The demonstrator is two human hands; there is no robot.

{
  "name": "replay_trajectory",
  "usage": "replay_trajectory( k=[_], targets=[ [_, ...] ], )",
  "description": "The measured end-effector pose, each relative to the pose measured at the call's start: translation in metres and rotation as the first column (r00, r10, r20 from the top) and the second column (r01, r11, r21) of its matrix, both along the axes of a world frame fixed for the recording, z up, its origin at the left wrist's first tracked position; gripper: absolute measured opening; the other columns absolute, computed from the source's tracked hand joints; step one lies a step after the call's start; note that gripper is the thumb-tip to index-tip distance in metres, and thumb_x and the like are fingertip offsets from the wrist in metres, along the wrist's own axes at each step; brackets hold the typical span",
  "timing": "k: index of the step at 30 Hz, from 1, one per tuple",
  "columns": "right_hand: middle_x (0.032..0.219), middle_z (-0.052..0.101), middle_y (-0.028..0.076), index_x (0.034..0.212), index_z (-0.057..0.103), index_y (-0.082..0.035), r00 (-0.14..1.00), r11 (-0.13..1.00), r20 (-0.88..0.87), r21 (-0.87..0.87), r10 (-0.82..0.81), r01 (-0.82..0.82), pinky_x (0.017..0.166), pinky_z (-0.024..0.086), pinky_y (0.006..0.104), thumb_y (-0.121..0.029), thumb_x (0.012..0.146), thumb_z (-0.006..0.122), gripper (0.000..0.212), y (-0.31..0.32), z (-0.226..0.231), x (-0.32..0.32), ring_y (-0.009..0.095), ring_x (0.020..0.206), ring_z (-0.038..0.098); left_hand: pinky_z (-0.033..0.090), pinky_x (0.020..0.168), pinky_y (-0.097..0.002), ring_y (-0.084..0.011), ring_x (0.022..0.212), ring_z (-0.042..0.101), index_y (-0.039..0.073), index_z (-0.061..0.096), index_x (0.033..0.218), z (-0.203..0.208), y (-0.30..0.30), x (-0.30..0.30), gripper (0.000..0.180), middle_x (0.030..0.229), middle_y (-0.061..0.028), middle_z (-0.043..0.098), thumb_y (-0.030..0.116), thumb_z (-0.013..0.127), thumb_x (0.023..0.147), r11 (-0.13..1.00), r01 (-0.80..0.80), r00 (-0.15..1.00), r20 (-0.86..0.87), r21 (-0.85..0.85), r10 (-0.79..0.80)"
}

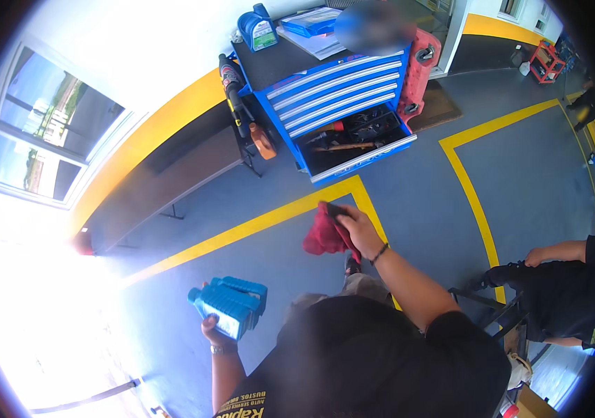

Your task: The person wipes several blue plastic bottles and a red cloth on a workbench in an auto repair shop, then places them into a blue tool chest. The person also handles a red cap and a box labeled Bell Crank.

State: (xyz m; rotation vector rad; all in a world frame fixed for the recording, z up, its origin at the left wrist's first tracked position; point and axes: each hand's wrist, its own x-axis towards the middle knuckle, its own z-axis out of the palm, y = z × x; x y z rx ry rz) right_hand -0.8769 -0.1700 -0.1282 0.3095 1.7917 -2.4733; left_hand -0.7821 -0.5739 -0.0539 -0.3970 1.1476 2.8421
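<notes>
My left hand [215, 333] is closed round two teal plastic bottles [240, 299], which look like motor oil bottles and lie tilted side by side. At least one carries a pale label. Out in front of my body, my right hand [360, 231] grips a crumpled red cloth [326, 235] that hangs from the fingers. A small dark thing [337, 211] shows at the top of that grip; its kind I cannot make out. Both hands are held above the floor, well apart from each other.
Ahead stands a blue tool cabinet [339, 90] with its bottom drawer [363, 159] pulled out, tools inside. On top are a blue jug [257, 29] and papers. A red creeper [419, 73] leans on its side. A bench [165, 184] runs along the left wall. Another person [555, 285] is at right.
</notes>
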Motion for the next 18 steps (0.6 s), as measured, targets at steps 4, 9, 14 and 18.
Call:
replay_trajectory(
  k=[4,9,14,18],
  targets=[
    [0.097,0.074,0.01,0.111,0.071,0.002,0.984,0.97,-0.177,0.232,-0.026,0.068,0.085,0.052,0.0321,-0.026,0.102,0.06,0.031,0.018,0.036,-0.122,0.018,0.092,0.069,0.05,0.107,-0.0529,-0.037,0.127,0.057,0.014,0.023,0.165,-0.007,0.003,-0.013,0.111,0.145,-0.0163,0.051,0.023,0.078,0.068,0.996,0.053,0.999,-0.001,-0.069,-0.053],
    [0.067,0.056,0.022,0.076,0.062,0.005,0.943,0.766,-0.314,0.631,0.11,0.12,0.065,0.044,0.0447,-0.056,0.104,0.052,0.068,0.027,0.088,-0.285,0.036,0.067,0.062,0.052,0.107,-0.0528,-0.0388,0.123,0.061,0.018,0.017,0.167,-0.042,0.011,-0.08,0.113,0.146,-0.0172,0.052,0.018,0.075,0.07,0.999,0.041,0.998,0.047,0.016,-0.042],
    [0.107,0.075,0.022,0.126,0.068,-0.01,0.908,0.329,-0.384,0.89,0.165,0.317,0.095,0.055,0.0492,-0.031,0.096,0.062,0.037,0.006,0.163,-0.5,0.041,0.103,0.07,0.05,0.109,-0.0525,-0.0374,0.126,0.059,0.026,0.017,0.167,-0.078,0.01,-0.182,0.116,0.145,-0.0156,0.052,0.016,0.076,0.068,0.979,0.195,0.978,0.059,0.055,-0.198],
    [0.129,0.069,0.023,0.146,0.056,-0.017,0.966,0.121,-0.244,0.965,0.087,0.233,0.106,0.051,0.0498,-0.032,0.095,0.059,0.053,-0.007,0.206,-0.659,0.042,0.121,0.065,0.049,0.11,-0.0507,-0.0358,0.128,0.057,0.023,0.015,0.167,-0.098,0.005,-0.297,0.122,0.144,-0.0144,0.051,0.018,0.081,0.064,0.963,0.267,0.963,0.037,-0.028,-0.266]
  ],
)
